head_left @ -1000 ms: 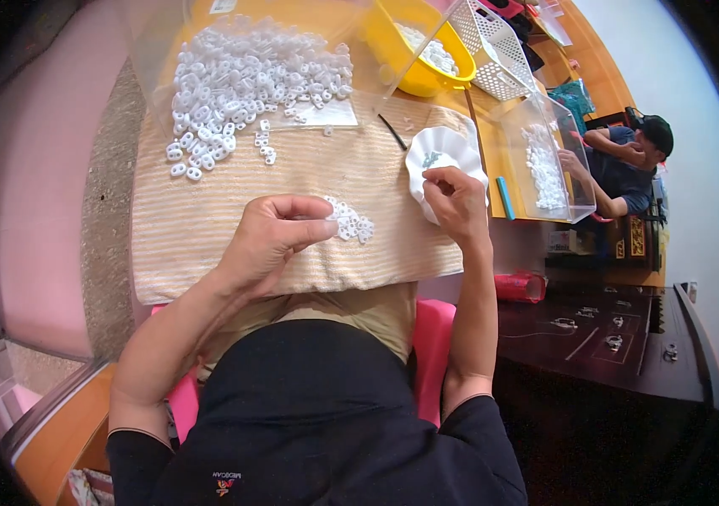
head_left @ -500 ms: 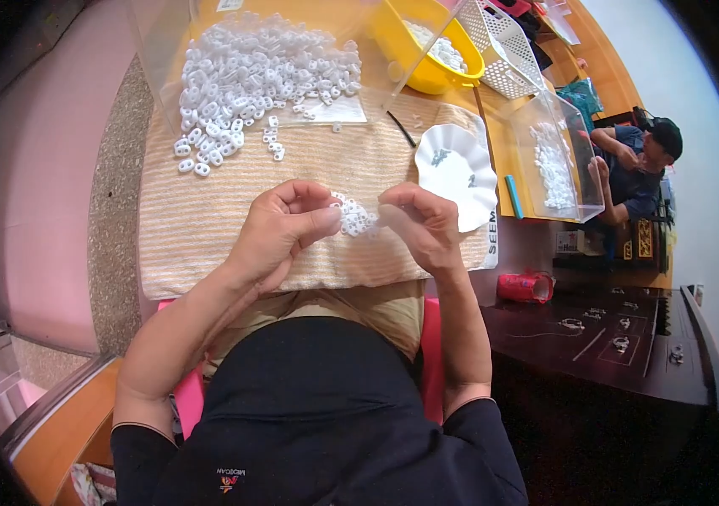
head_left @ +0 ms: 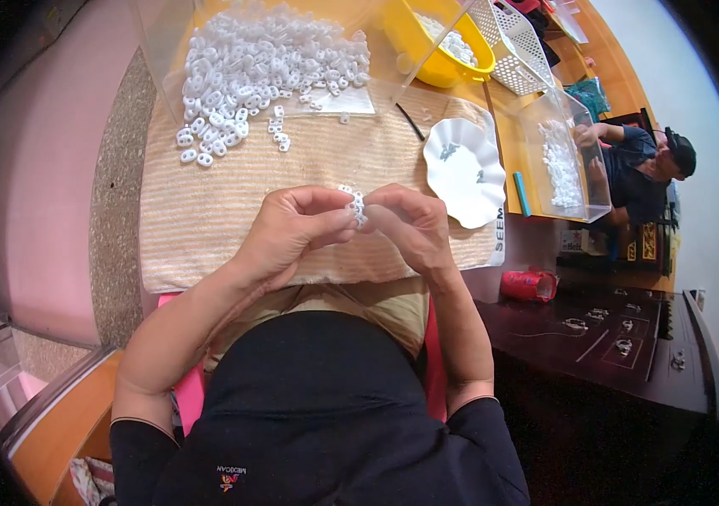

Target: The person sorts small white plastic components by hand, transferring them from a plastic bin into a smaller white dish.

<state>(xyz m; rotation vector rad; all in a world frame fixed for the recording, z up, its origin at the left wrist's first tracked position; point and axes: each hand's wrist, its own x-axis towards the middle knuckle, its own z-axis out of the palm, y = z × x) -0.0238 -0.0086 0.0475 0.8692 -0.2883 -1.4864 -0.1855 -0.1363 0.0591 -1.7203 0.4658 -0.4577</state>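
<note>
Between the left hand point(head_left: 292, 229) and right hand point(head_left: 410, 226), both pinching a few small white pieces point(head_left: 357, 205), little looked done, with a big pile point(head_left: 267, 63) waiting beyond them.

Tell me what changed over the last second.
The right hand left the white scalloped dish and came across to the left hand; both now pinch a cluster of small white plastic pieces together. The pile of white plastic pieces, dish and yellow bowl stayed put.
</note>
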